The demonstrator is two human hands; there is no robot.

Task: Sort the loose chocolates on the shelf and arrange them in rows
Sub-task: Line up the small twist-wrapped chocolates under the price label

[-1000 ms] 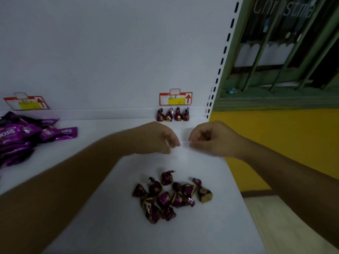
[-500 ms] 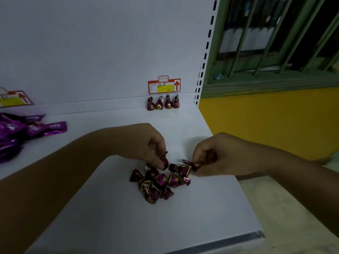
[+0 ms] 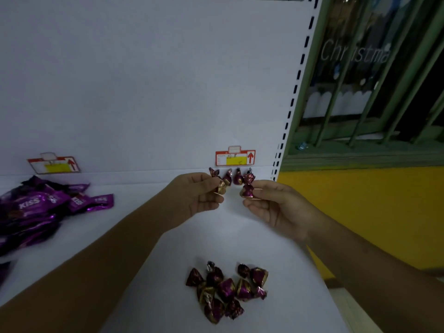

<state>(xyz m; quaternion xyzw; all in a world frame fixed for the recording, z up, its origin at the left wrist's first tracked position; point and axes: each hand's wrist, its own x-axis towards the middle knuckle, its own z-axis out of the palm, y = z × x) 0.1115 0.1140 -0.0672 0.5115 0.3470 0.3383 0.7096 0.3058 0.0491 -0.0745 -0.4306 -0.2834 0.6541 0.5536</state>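
Purple-wrapped chocolates loose on white shelf, perhaps eleven.

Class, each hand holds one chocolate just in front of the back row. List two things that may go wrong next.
The left hand and right hand hover close to the row; setting down could topple it. The left chocolate and right chocolate are only fingertip-pinched and might drop.

The loose chocolates at lower centre wear deep purple foil with gold bases; the left chocolate and right chocolate, mid-frame, look the same, though the dim light muddies them. The shelf is white. The packets at the left edge are purple with white lettering. The price tag above centre is red-bordered with a yellow patch
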